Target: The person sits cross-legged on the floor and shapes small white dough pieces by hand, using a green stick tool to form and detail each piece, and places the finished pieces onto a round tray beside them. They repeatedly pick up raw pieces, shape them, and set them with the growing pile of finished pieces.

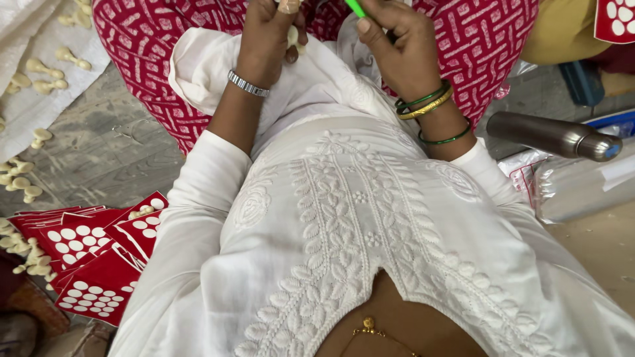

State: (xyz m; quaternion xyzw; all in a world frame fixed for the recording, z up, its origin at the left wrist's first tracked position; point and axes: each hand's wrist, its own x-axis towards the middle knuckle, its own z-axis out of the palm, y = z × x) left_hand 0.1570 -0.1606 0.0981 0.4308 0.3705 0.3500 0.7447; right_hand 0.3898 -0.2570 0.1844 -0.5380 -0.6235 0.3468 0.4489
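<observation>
1. Nearest the camera, red cards [92, 264] printed with white dots lie fanned on the floor [112, 152], with small cream pieces [23, 185] scattered beside them.
2. Higher up, over the lap, the left hand [268, 33] pinches a cream piece [292, 36] between its fingertips.
3. The right hand [397, 39] is closed around a green stick [355, 6], close beside the piece.
4. A steel bottle [555, 135] lies near the right elbow.
5. Risk: the thin piece could slip from the pinch, or the stick could snap it if pressed hard.
</observation>
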